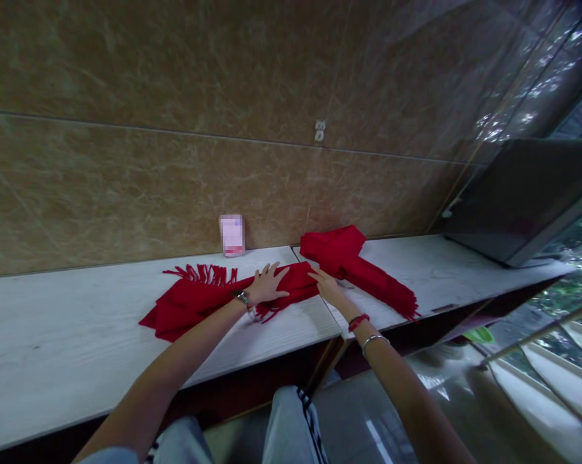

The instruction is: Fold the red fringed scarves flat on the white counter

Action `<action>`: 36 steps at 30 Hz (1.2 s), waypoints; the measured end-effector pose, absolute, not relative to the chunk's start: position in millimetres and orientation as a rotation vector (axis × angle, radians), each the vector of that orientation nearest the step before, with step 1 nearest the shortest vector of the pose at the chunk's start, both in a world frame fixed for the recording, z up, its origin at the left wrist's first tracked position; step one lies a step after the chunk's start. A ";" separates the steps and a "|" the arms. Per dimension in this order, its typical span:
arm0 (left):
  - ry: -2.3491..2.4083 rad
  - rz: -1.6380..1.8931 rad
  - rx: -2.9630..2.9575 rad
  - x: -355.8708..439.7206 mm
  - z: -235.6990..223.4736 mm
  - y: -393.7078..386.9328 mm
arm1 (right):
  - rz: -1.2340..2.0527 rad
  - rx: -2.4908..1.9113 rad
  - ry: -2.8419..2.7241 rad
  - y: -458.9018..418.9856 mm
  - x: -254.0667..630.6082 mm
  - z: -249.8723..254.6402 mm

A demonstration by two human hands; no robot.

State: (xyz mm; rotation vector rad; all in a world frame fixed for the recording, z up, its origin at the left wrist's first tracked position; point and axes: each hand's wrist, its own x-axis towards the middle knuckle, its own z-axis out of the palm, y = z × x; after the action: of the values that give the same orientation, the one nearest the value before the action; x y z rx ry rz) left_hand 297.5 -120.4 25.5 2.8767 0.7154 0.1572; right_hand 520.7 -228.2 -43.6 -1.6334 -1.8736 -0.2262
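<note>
A red fringed scarf [194,303] lies partly folded on a pale wooden tabletop [68,348]. My left hand [267,285] rests flat on its middle, fingers spread, a watch on the wrist. My right hand [325,283] lies flat at the scarf's right end, fingers stretched out, with a red band and a silver bangle on the wrist. Just beyond it sits a second red scarf [353,264], folded, its fringed end trailing toward the table's front edge.
A small pink-and-white card [232,235] leans against the brown marble wall [174,129], which has a socket [320,131]. A dark box-like object [517,200] stands at the table's right end. My knees [291,425] are below the table edge.
</note>
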 end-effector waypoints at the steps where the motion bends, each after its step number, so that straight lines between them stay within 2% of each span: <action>1: 0.729 0.159 2.940 284.6 20.0 -121.8 | -0.228 -1.641 -1.846 -227.1 520.6 -46.4; 6: 0.812 0.248 3.190 241.2 5.2 -122.0 | -0.174 -1.616 -1.809 -223.3 521.3 -44.6; 14: 0.862 0.383 3.179 250.7 -17.9 -117.7 | -0.081 -1.605 -1.741 -222.6 521.4 -37.2; 18: 0.917 0.407 3.193 255.4 -14.3 -112.7 | -0.111 -1.590 -1.728 -218.6 521.8 -37.4; 26: 0.781 0.220 3.069 253.3 -1.0 -113.3 | -0.128 -1.569 -1.600 -214.3 516.9 -39.4; 36: 1.003 0.494 3.063 275.7 -10.7 -131.7 | -0.196 -1.592 -1.571 -209.3 517.0 -24.0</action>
State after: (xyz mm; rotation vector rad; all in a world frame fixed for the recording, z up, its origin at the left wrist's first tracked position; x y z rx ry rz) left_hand 275.7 -131.7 -10.7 3.0628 1.0031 0.4944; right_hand 517.0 -209.3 -24.0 -1.5924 -1.5710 -0.1957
